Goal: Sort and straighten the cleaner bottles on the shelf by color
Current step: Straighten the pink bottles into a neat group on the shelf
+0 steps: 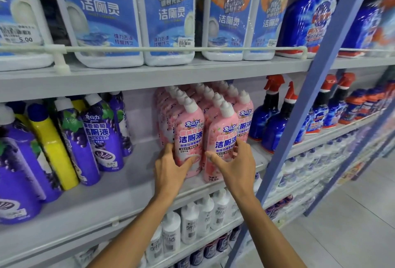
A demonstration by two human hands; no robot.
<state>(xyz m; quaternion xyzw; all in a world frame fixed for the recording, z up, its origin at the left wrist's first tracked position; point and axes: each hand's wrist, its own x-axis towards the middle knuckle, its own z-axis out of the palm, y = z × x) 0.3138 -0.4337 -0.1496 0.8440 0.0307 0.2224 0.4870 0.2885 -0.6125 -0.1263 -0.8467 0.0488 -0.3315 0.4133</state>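
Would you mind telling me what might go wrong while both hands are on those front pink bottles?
The left hand grips the left front pink bottle and the right hand the right front pink bottle, both near the shelf edge; a slip could drop one. Pushing back might topple the packed pink rows behind. The leaning purple bottles beside the yellow bottle could slide further.

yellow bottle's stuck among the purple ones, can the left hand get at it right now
Probably yes: the yellow bottle leans near the shelf front, face uncovered, though the left hand first has to release its pink bottle.
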